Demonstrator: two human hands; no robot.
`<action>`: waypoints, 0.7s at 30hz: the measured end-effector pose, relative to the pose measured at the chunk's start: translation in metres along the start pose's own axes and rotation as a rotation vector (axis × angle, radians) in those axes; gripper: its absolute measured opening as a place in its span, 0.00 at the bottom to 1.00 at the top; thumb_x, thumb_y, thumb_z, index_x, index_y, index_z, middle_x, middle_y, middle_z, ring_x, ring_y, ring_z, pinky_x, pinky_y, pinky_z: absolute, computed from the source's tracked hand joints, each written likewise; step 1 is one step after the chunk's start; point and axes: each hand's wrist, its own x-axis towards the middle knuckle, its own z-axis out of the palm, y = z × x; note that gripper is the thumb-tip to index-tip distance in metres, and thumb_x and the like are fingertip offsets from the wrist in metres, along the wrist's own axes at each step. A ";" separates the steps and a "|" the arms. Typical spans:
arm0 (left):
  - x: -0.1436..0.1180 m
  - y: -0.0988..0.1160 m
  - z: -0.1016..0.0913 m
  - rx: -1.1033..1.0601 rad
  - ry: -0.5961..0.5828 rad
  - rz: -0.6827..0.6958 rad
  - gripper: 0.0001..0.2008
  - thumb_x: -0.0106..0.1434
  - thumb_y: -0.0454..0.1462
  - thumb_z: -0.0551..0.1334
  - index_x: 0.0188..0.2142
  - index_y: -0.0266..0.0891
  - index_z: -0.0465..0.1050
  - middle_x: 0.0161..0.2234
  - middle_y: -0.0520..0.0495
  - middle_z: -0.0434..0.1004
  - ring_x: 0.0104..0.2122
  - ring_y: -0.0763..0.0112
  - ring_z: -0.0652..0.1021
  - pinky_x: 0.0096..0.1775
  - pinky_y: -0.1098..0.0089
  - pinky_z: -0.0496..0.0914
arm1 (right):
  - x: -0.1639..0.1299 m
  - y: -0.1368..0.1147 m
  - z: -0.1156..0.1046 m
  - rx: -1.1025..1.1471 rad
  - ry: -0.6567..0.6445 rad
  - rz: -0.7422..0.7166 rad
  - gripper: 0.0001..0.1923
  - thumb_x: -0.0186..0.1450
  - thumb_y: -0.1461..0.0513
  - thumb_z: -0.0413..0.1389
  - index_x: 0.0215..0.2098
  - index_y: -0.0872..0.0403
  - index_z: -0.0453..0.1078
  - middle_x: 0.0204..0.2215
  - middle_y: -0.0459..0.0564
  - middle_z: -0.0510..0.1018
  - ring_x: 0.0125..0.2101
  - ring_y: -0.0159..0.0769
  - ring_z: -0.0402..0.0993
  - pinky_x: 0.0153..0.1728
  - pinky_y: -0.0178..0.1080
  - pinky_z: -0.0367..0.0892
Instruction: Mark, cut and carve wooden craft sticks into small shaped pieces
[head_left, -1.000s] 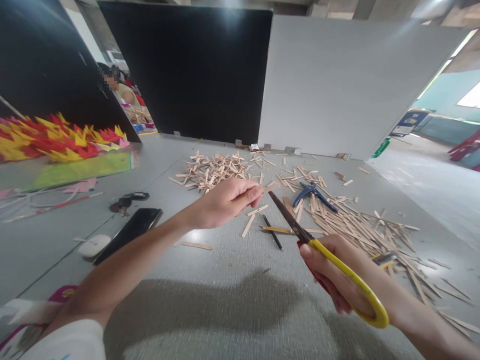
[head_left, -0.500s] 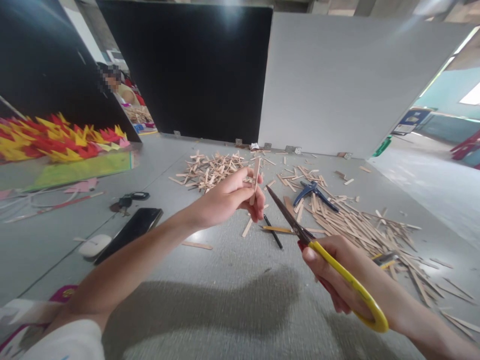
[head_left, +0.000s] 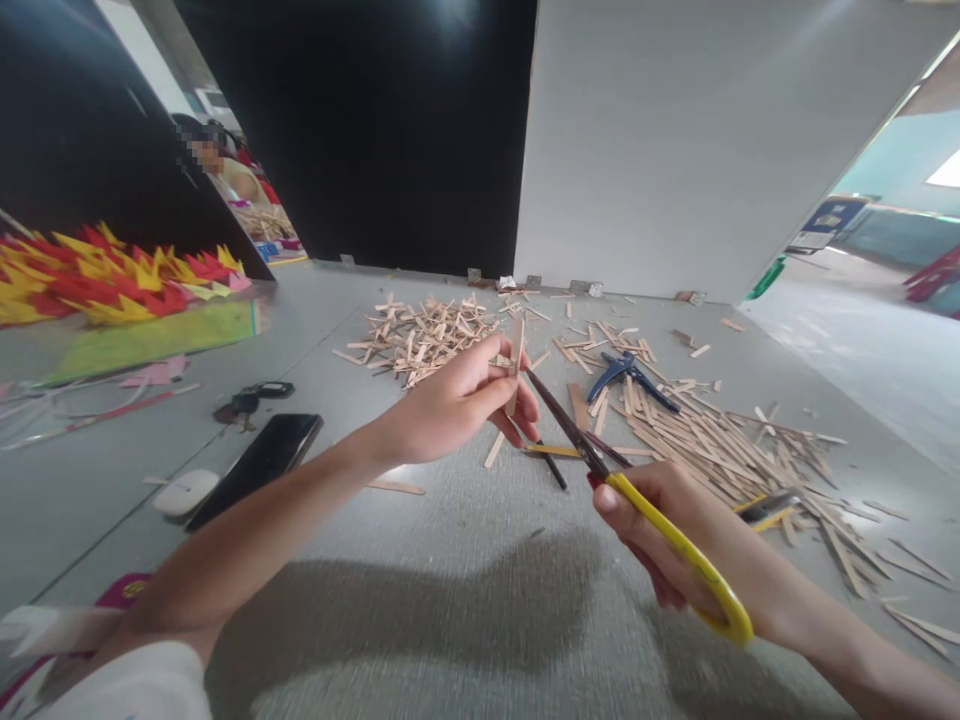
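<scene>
Left hand [head_left: 457,405] pinches upright wooden stick [head_left: 514,362]; right hand [head_left: 667,535] grips scissors [head_left: 600,465].

Left hand [head_left: 457,405] pinching an upright wooden stick [head_left: 515,365], right hand [head_left: 667,540] with yellow-handled scissors [head_left: 600,465] beside it.

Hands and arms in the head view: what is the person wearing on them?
Both hands, left hand and right hand, are bare: no gloves, rings or watch visible. Forearms are uncovered. A white sleeve shows at the left upper arm; the right arm leaves the frame bare.
</scene>
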 end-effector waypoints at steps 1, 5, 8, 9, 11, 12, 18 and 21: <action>0.001 0.000 0.000 0.018 0.010 0.001 0.02 0.78 0.35 0.53 0.45 0.42 0.62 0.34 0.47 0.82 0.35 0.63 0.85 0.34 0.65 0.82 | 0.003 0.001 0.002 0.003 0.012 -0.010 0.40 0.58 0.26 0.59 0.21 0.49 0.53 0.13 0.37 0.58 0.13 0.25 0.58 0.15 0.30 0.58; 0.003 -0.002 -0.002 0.111 0.093 0.000 0.02 0.77 0.35 0.54 0.44 0.41 0.62 0.32 0.48 0.82 0.31 0.66 0.85 0.32 0.69 0.80 | 0.018 0.013 0.014 0.007 0.043 -0.119 0.39 0.60 0.26 0.57 0.22 0.49 0.54 0.13 0.38 0.60 0.13 0.25 0.59 0.14 0.29 0.55; 0.004 -0.003 -0.004 0.128 0.130 -0.007 0.01 0.76 0.35 0.55 0.44 0.41 0.63 0.30 0.48 0.82 0.29 0.66 0.85 0.32 0.68 0.81 | 0.026 0.021 0.020 -0.018 0.050 -0.186 0.39 0.63 0.26 0.54 0.22 0.49 0.54 0.13 0.39 0.61 0.13 0.26 0.60 0.14 0.29 0.52; 0.004 -0.003 -0.004 0.129 0.142 -0.008 0.01 0.75 0.35 0.55 0.43 0.42 0.62 0.29 0.48 0.82 0.28 0.65 0.85 0.32 0.68 0.81 | 0.026 0.023 0.021 -0.031 0.050 -0.208 0.39 0.64 0.26 0.53 0.22 0.49 0.54 0.13 0.40 0.62 0.13 0.27 0.61 0.14 0.30 0.52; 0.005 -0.002 -0.003 0.134 0.173 -0.009 0.01 0.75 0.34 0.55 0.43 0.42 0.63 0.28 0.49 0.83 0.28 0.65 0.85 0.32 0.66 0.81 | 0.025 0.023 0.020 -0.049 0.048 -0.249 0.39 0.65 0.26 0.51 0.22 0.49 0.55 0.13 0.40 0.63 0.14 0.28 0.63 0.13 0.30 0.53; 0.005 -0.002 -0.002 0.138 0.195 -0.002 0.01 0.75 0.34 0.55 0.43 0.42 0.63 0.28 0.49 0.83 0.28 0.64 0.85 0.32 0.66 0.81 | 0.024 0.022 0.019 -0.048 0.044 -0.260 0.39 0.65 0.26 0.51 0.22 0.49 0.56 0.14 0.41 0.64 0.14 0.28 0.64 0.13 0.30 0.54; 0.008 -0.008 -0.001 0.130 0.192 0.000 0.03 0.76 0.34 0.54 0.42 0.43 0.63 0.28 0.49 0.84 0.29 0.66 0.85 0.32 0.68 0.81 | 0.025 0.016 0.014 0.050 0.061 -0.225 0.41 0.61 0.23 0.50 0.22 0.48 0.54 0.14 0.39 0.60 0.13 0.27 0.63 0.14 0.30 0.60; 0.010 -0.013 -0.003 0.113 0.191 -0.005 0.03 0.77 0.35 0.54 0.42 0.43 0.62 0.29 0.49 0.84 0.29 0.66 0.85 0.31 0.69 0.80 | 0.028 0.018 0.014 0.042 0.050 -0.200 0.41 0.60 0.22 0.50 0.21 0.48 0.54 0.14 0.38 0.59 0.13 0.27 0.62 0.14 0.31 0.62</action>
